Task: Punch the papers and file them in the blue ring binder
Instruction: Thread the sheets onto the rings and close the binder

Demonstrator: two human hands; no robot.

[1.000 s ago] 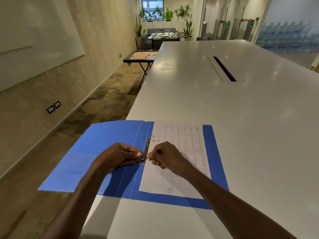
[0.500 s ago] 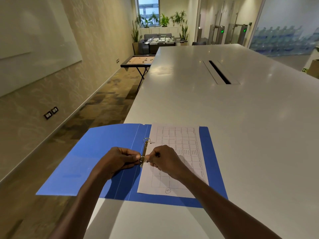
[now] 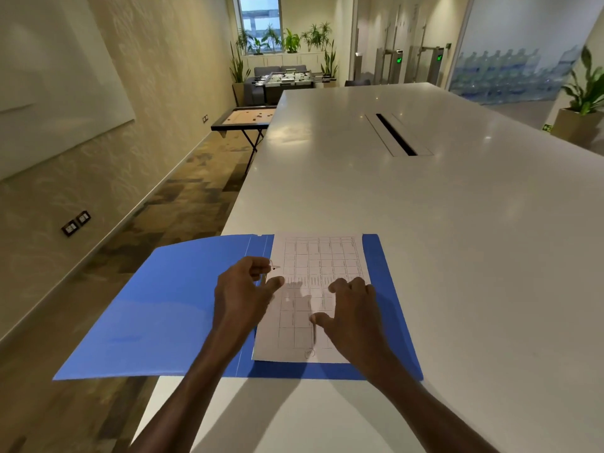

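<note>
Lower centre: both hands now lifted off ring mech. L hand and R hand loosely open, nothing gripped; paper judged filed in binder.

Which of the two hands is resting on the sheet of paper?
The right hand, fingers spread on the gridded paper. The left hand hovers beside the binder's ring.

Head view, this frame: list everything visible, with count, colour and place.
ring binder: one, blue, open flat, left cover overhanging table edge
paper: one, white gridded sheet, on binder's right half
ring: one visible, metal, at the spine
table: one, white, long
carrom board: one, beyond the table's far left corner
foosball table: one, far end
plants: several, green, by the window
left hand: over spine, empty
right hand: over paper, empty
</note>
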